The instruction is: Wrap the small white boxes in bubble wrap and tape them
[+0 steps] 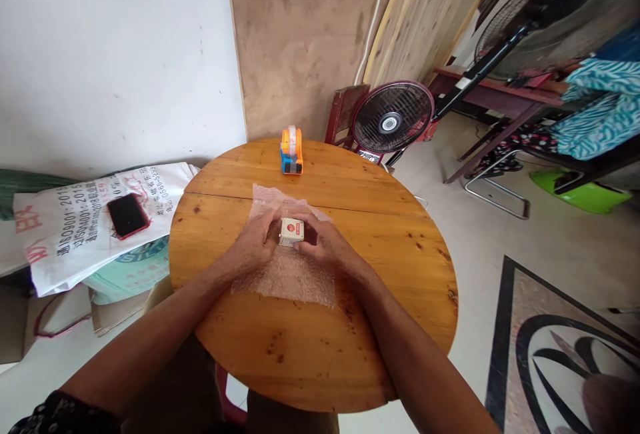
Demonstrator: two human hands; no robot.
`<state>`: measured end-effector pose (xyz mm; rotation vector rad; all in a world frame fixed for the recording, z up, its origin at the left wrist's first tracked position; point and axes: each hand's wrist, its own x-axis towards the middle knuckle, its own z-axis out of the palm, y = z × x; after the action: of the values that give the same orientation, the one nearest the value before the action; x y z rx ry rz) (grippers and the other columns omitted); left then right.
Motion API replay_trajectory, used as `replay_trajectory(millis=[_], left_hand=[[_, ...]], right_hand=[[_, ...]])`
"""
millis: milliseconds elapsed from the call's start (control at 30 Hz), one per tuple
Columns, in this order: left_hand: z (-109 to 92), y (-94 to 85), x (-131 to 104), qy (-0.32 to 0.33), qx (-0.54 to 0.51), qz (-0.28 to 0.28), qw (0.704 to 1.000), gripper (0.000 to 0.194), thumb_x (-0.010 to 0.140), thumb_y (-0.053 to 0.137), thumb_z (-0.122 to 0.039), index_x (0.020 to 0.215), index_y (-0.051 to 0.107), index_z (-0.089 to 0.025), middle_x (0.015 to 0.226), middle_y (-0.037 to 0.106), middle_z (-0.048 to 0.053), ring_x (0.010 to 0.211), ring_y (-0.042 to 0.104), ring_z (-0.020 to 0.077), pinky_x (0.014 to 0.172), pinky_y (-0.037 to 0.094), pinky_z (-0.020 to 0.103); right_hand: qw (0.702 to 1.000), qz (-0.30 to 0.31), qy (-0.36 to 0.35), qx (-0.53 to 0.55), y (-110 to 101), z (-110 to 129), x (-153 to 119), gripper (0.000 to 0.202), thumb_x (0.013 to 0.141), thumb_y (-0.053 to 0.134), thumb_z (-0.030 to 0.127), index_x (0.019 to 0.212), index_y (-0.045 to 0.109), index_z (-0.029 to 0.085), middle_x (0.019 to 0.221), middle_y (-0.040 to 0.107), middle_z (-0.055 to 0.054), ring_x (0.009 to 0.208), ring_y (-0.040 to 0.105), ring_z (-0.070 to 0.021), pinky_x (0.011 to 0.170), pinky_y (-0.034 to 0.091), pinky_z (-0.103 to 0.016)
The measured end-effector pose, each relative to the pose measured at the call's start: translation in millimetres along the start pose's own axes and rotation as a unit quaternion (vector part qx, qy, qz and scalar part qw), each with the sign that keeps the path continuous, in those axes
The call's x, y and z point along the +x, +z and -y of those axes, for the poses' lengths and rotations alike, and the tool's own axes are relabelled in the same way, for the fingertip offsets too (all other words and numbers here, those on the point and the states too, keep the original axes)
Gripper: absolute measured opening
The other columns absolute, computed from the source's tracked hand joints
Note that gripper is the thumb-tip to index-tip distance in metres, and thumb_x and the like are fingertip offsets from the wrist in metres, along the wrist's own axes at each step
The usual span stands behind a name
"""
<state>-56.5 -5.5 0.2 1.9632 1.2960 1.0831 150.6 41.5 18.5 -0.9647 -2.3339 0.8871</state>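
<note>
A small cream-coloured box (291,231) with a red round mark and red label sits over a sheet of bubble wrap (295,281). My left hand (259,237) grips the box from its left side, with the fingertips partly hidden. From the right, my right hand (323,237) holds it, the thumb at its near corner and the fingers curved behind. The pinkish, see-through wrap lies flat under both hands and reaches beyond them, front and back.
Toward the far edge of the round wooden table (400,281) stands an orange and blue tape dispenser (291,152). A phone (128,215) lies on white sacks (65,221) at left. Behind the table are a fan (393,121) and, farther right, a seated person (605,101).
</note>
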Motion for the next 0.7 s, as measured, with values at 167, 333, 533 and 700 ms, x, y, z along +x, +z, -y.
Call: replay_trajectory(millis=[167, 333, 533, 700], left_hand=[[8.1, 1.5, -2.0, -0.028, 0.028, -0.002, 0.999, 0.074, 0.074, 0.049, -0.010, 0.147, 0.038, -0.012, 0.144, 0.052, 0.017, 0.134, 0.047, 0.0323, 0.114, 0.034, 0.053], [0.3, -1.8, -0.1, -0.015, 0.020, 0.011, 1.000, 0.076, 0.070, 0.047, -0.006, 0.145, 0.040, -0.014, 0.137, 0.059, 0.014, 0.128, 0.053, 0.0303, 0.111, 0.039, 0.051], [-1.2, -2.9, -1.5, -0.028, 0.015, 0.006, 0.999, 0.079, 0.070, 0.047, -0.006, 0.148, 0.035, -0.011, 0.143, 0.054, 0.016, 0.133, 0.049, 0.0297, 0.113, 0.036, 0.050], [0.1, -4.5, -4.6, -0.064, 0.007, -0.015, 0.998, 0.081, 0.067, 0.046, -0.005, 0.147, 0.039, -0.014, 0.140, 0.057, 0.014, 0.130, 0.052, 0.0284, 0.110, 0.042, 0.049]], right_hand=[[0.999, -0.018, -0.034, 0.012, 0.9, -6.7, -0.3, 0.061, 0.073, 0.071, 0.028, 0.131, 0.054, 0.023, 0.134, 0.060, -0.011, 0.122, 0.055, -0.0295, 0.103, 0.043, -0.046], [0.999, -0.007, -0.025, 0.046, -3.6, -4.8, -0.2, 0.060, 0.075, 0.073, 0.036, 0.132, 0.056, 0.025, 0.132, 0.062, -0.009, 0.122, 0.057, -0.0317, 0.102, 0.044, -0.047], [0.996, -0.016, -0.026, 0.084, -5.9, -1.8, -0.5, 0.054, 0.077, 0.072, 0.039, 0.128, 0.059, 0.025, 0.133, 0.061, -0.009, 0.124, 0.055, -0.0301, 0.103, 0.044, -0.046], [0.991, -0.055, -0.002, 0.121, -5.9, -3.1, -2.1, 0.053, 0.084, 0.063, 0.040, 0.133, 0.053, 0.024, 0.136, 0.057, -0.011, 0.119, 0.057, -0.0273, 0.098, 0.047, -0.045]])
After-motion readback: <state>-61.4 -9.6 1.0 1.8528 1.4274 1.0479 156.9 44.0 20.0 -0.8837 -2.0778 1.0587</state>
